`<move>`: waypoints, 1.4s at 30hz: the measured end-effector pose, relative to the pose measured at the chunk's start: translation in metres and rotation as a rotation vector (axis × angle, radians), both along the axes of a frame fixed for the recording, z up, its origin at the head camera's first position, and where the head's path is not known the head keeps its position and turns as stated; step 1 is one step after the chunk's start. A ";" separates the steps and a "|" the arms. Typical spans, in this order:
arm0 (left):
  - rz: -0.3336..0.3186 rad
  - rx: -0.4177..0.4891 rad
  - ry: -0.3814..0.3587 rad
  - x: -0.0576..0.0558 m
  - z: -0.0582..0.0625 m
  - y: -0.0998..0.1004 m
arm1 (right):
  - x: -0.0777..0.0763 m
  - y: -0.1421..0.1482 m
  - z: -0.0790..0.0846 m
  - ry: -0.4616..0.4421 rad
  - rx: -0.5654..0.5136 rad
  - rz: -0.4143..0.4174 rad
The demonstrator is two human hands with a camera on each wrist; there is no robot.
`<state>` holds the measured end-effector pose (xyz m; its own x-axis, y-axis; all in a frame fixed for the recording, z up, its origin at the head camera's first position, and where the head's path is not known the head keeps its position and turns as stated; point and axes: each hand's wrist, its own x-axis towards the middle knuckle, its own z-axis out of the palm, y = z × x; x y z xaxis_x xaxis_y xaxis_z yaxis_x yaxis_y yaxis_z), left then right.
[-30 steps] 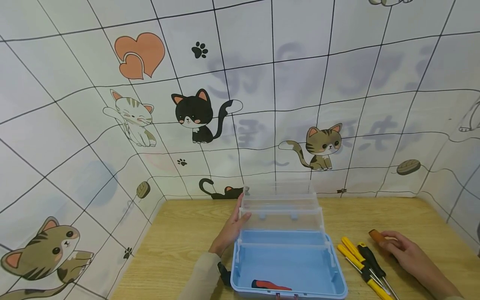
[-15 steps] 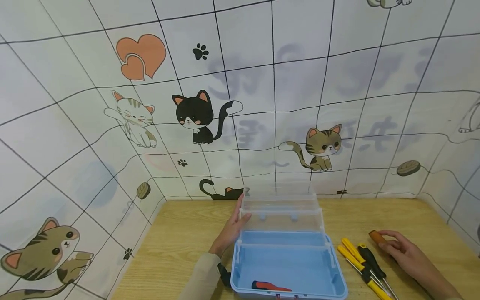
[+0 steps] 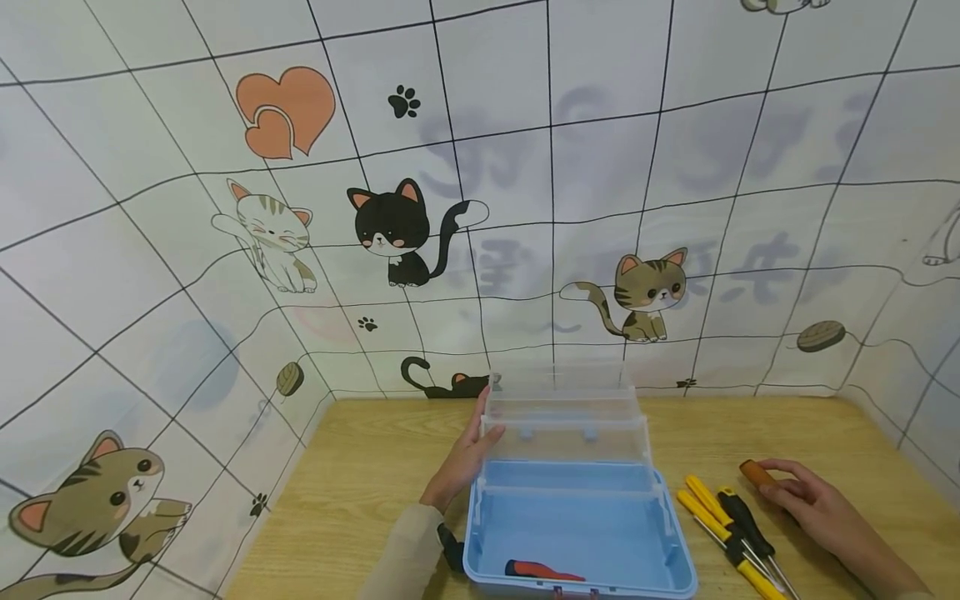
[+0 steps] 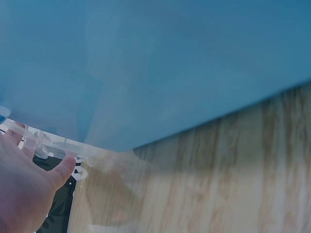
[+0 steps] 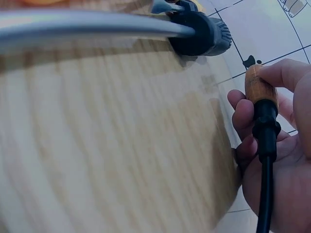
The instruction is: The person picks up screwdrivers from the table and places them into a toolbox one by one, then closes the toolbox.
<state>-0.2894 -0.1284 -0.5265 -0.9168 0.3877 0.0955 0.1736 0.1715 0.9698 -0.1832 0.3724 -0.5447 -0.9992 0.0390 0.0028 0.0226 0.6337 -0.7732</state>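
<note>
Right hand (image 3: 813,504) pinches wooden handle (image 3: 757,473): likely light, stiff; best hold there. Clear lid (image 3: 566,440) in left hand's (image 3: 454,468) grip, probably flexible.

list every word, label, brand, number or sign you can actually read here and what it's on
No text can be read for certain.
Wall covering: pale, character-like marks, too faint and blurred to read.
Wooden handle in the right hand: small dark marks, too unclear to call lettering.
Blue box and clear lid: no lettering seen.
Yellow handles and black handle: none legible.
</note>
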 end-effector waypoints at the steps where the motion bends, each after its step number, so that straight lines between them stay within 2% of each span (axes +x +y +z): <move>1: -0.002 0.002 -0.003 0.000 0.000 0.000 | 0.000 0.000 0.001 -0.007 0.001 0.003; 7: -0.007 0.013 -0.017 0.000 0.000 0.000 | -0.003 0.002 0.009 -0.053 0.072 0.020; 11: -0.003 0.006 -0.022 0.000 0.001 0.000 | -0.005 0.002 0.011 -0.046 0.095 0.024; 19: -0.001 0.005 -0.021 0.000 0.000 0.000 | -0.004 0.001 0.015 -0.082 0.058 0.003; 26: -0.001 0.003 -0.010 0.002 0.002 0.001 | -0.001 0.005 0.014 -0.024 -0.031 0.020; 38: 0.009 -0.013 -0.001 0.002 0.003 0.001 | 0.004 0.006 0.023 0.032 -0.119 0.074; 42: 0.013 -0.011 -0.004 0.002 0.002 0.000 | 0.005 0.008 0.024 0.050 -0.117 0.090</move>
<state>-0.2878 -0.1281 -0.5246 -0.9224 0.3763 0.0873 0.1670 0.1849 0.9685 -0.1785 0.3800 -0.5203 -0.9974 -0.0479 0.0530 -0.0705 0.5366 -0.8409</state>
